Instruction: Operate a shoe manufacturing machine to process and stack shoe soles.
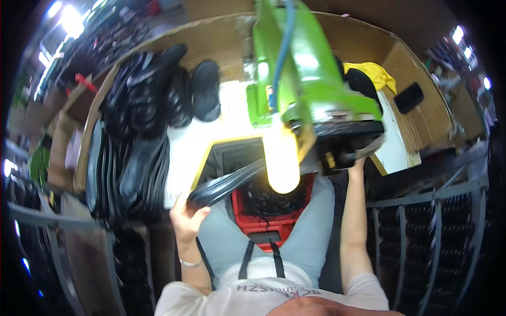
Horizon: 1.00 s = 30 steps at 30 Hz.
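Observation:
A long, glossy black shoe sole (226, 185) is in my left hand (185, 217), gripped at its near end with the thumb in front. Its far end reaches under the glowing lamp (282, 158) of the green machine (329, 68). Past the lamp, the far tip of the sole is hidden. My right hand (358, 162) is up against the machine's dark lower head (350, 142), on its right side. That hand's fingers are mostly covered by the head and blurred, so whatever they touch cannot be made out.
Stacked black soles (134, 168) and a pile of black footwear (142, 95) stand at the left. A red bin (269, 231) with black scraps sits between my legs. Cardboard walls (221, 42) edge the bench. A yellow cloth (371, 73) and black phone-like slab (409, 98) lie at right.

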### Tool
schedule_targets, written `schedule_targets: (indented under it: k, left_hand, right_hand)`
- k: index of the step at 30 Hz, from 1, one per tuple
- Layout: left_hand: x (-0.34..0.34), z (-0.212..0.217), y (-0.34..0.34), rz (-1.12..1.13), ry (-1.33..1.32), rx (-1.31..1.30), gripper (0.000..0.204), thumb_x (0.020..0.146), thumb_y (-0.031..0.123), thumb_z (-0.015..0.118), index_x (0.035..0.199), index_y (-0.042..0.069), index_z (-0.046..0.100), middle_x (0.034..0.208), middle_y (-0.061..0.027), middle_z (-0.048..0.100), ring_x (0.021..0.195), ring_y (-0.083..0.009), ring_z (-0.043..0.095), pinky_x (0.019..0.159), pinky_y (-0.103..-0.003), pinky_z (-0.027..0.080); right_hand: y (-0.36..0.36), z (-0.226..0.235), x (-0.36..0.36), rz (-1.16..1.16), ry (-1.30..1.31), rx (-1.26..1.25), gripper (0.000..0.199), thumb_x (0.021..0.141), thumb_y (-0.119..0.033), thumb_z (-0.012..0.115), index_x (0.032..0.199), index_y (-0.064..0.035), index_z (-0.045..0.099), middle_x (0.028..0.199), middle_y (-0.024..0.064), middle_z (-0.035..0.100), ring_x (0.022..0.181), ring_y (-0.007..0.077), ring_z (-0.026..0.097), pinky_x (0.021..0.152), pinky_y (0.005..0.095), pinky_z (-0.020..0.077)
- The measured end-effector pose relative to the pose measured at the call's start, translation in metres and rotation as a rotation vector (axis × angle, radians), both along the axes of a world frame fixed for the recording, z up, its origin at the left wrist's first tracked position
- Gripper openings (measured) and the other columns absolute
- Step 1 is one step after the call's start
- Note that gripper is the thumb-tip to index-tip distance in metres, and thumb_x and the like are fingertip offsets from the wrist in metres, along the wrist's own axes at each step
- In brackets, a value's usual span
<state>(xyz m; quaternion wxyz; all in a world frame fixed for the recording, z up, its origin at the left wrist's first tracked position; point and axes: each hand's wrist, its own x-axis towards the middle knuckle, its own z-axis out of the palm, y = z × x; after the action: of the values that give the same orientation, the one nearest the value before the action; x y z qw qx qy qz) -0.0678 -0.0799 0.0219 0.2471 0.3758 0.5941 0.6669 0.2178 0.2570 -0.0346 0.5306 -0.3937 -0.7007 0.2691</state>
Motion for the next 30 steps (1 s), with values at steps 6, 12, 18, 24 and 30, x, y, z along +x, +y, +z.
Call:
schedule_targets:
  k: [6,12,18,24,30]
  left_hand:
    - [0.036,-0.041,0.042,-0.306,-0.334,0.075,0.035,0.075,-0.007,0.07,0.107,-0.005,0.055,0.095,-0.0051,0.058,0.085,-0.0111,0.054,0.079,-0.025,0.045]
    - [0.064,-0.037,0.082,-0.449,-0.376,0.116,0.035,0.074,-0.008,0.069,0.105,-0.005,0.055,0.096,-0.006,0.059,0.086,-0.0111,0.055,0.077,-0.024,0.046]
    - [0.061,-0.05,0.09,-0.431,-0.363,0.172,0.039,0.07,-0.006,0.07,0.106,-0.007,0.055,0.097,-0.0085,0.061,0.088,-0.0132,0.056,0.078,-0.025,0.046]
    - [0.024,-0.068,0.066,-0.321,-0.39,0.236,0.054,0.072,0.013,0.082,0.112,-0.009,0.053,0.1,-0.0074,0.059,0.09,-0.0144,0.056,0.084,-0.027,0.045]
    - [-0.014,-0.086,0.049,-0.302,-0.528,0.243,0.059,0.072,0.015,0.082,0.116,-0.007,0.049,0.104,-0.0082,0.058,0.094,-0.0162,0.058,0.085,-0.029,0.049]
  right_hand:
    - [-0.112,-0.047,0.022,0.389,0.325,-0.603,0.081,0.074,-0.026,0.083,0.137,0.0028,0.041,0.138,0.0124,0.044,0.119,0.0196,0.047,0.086,0.0289,0.0471]
    - [-0.122,-0.006,0.031,0.111,0.453,-0.228,0.082,0.071,-0.011,0.085,0.139,-0.0024,0.04,0.138,0.0104,0.042,0.12,0.0195,0.046,0.094,0.0312,0.0441]
    - [-0.11,-0.018,0.027,0.077,0.461,-0.213,0.08,0.067,-0.005,0.085,0.136,-0.0039,0.044,0.129,0.0074,0.048,0.111,0.0156,0.051,0.089,0.0297,0.0456]
    - [-0.124,-0.024,-0.008,0.112,0.485,-0.229,0.085,0.065,-0.009,0.087,0.136,0.0002,0.042,0.132,0.0098,0.048,0.111,0.0187,0.053,0.093,0.0317,0.0459]
    - [-0.14,-0.026,-0.038,0.169,0.497,-0.113,0.084,0.063,-0.003,0.087,0.133,0.0056,0.042,0.13,0.0141,0.051,0.109,0.0223,0.057,0.095,0.0345,0.0484]
